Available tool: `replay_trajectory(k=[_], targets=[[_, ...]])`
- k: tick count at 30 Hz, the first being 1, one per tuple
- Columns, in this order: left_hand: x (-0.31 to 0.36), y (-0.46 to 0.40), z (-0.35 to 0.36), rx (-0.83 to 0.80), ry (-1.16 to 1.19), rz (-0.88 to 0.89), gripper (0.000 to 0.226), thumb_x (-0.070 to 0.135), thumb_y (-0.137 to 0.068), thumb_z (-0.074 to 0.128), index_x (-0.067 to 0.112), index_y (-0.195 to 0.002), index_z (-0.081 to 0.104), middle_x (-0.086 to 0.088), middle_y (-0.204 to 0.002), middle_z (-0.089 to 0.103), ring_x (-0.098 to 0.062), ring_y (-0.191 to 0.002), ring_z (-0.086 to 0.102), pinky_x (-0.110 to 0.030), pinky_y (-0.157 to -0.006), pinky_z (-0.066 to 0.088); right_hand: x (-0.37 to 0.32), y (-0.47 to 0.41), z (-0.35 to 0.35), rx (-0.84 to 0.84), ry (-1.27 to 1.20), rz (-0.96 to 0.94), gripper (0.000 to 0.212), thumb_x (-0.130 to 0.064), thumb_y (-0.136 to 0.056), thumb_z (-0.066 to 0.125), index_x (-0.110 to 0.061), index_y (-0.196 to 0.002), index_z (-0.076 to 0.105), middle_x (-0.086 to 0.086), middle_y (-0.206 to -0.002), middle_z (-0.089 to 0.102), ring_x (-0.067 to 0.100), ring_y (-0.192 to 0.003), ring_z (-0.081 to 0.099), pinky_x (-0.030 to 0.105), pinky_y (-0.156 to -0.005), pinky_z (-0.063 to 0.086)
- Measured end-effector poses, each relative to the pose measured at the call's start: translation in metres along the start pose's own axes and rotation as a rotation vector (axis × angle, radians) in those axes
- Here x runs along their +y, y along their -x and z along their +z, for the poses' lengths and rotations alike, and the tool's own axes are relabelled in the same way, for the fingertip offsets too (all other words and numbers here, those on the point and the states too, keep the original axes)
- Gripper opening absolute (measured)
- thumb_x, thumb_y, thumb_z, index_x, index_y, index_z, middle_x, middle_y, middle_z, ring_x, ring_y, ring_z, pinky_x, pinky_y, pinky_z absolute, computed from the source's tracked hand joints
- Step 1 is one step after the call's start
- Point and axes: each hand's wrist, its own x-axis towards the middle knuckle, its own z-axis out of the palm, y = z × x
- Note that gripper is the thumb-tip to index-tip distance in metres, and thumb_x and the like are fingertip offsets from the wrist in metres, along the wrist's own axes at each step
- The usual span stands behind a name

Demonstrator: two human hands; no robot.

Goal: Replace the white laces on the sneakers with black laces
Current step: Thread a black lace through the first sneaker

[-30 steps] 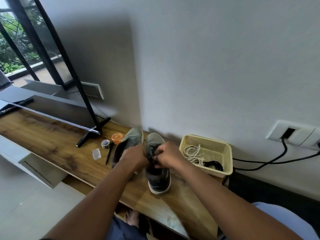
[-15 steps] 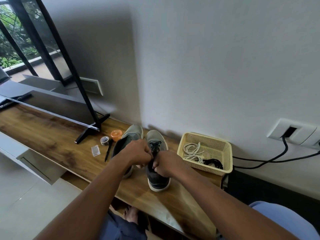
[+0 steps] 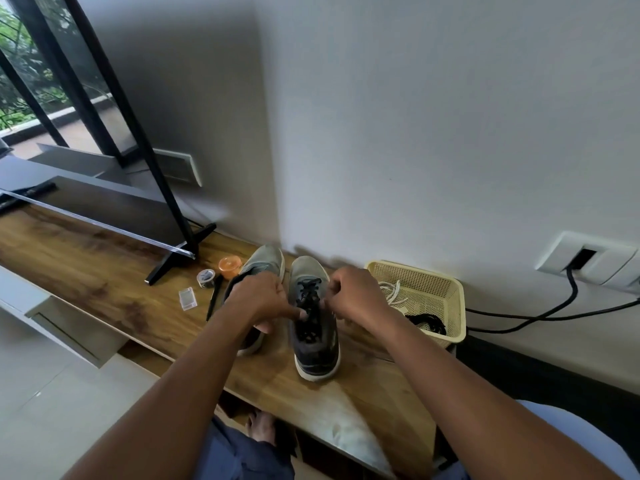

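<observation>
Two grey sneakers stand side by side on the wooden table [image 3: 104, 271], toes toward the wall. The right sneaker [image 3: 313, 348] carries a black lace [image 3: 308, 306] crossed through its eyelets. My left hand [image 3: 259, 299] covers the middle of the left sneaker [image 3: 265, 261], and its forefinger presses on the black lace at the right shoe's tongue. My right hand [image 3: 356, 296] is at the right side of that shoe and pinches the lace near the upper eyelets. White laces [image 3: 393, 294] and a black lace [image 3: 427, 322] lie in the cream basket [image 3: 453, 299].
A television on black legs [image 3: 180, 258] stands at the left. Beside the left sneaker lie an orange tub [image 3: 229, 266], a small round tin [image 3: 206, 278], a clear plastic box [image 3: 187, 298] and a black pen [image 3: 214, 301]. Black cables [image 3: 540, 317] run from a wall socket [image 3: 588, 258].
My hands have drawn apart over the right sneaker: the right one rose and moved to the shoe's right side, the left one now presses a finger on the lace.
</observation>
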Motion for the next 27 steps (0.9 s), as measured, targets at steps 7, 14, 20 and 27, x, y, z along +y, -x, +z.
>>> replay_trajectory(k=[7,14,20,27], targets=[[0.007,-0.002,0.014,0.245,0.031,0.161,0.011,0.036,-0.09,0.082,0.026,-0.095,0.082,0.007,-0.09,0.076,-0.011,-0.085,0.071,-0.032,-0.078,0.061,0.001,-0.006,0.036,0.151,0.0,0.0,0.025,-0.044,-0.083,0.08,-0.022,-0.087,0.068,-0.001,-0.089,0.07,0.022,-0.086,0.067,0.031,-0.067,0.046],[0.009,-0.006,0.026,0.239,0.044,0.139,0.017,0.019,-0.074,0.092,0.023,-0.075,0.076,0.008,-0.081,0.074,-0.011,-0.082,0.071,-0.036,-0.081,0.063,0.003,0.003,0.046,0.124,0.077,-0.018,0.03,-0.022,-0.077,0.075,-0.019,-0.098,0.054,0.008,-0.103,0.065,0.033,-0.092,0.066,0.037,-0.065,0.049],[0.009,-0.005,0.037,0.219,-0.094,0.134,0.02,0.023,-0.084,0.072,0.019,-0.099,0.059,-0.005,-0.096,0.07,-0.03,-0.092,0.068,-0.043,-0.084,0.058,0.003,0.007,0.059,0.129,0.22,-0.29,0.035,-0.019,-0.08,0.062,-0.028,-0.113,0.061,0.007,-0.111,0.051,0.033,-0.085,0.061,0.037,-0.063,0.043],[0.013,-0.007,0.034,0.123,-0.068,0.084,0.023,0.016,-0.08,0.07,0.017,-0.099,0.058,-0.008,-0.098,0.069,-0.031,-0.094,0.068,-0.045,-0.086,0.062,0.001,0.006,0.055,0.114,0.301,-0.239,0.027,-0.036,-0.092,0.057,-0.015,-0.092,0.074,0.008,-0.106,0.054,0.032,-0.083,0.062,0.039,-0.065,0.051]])
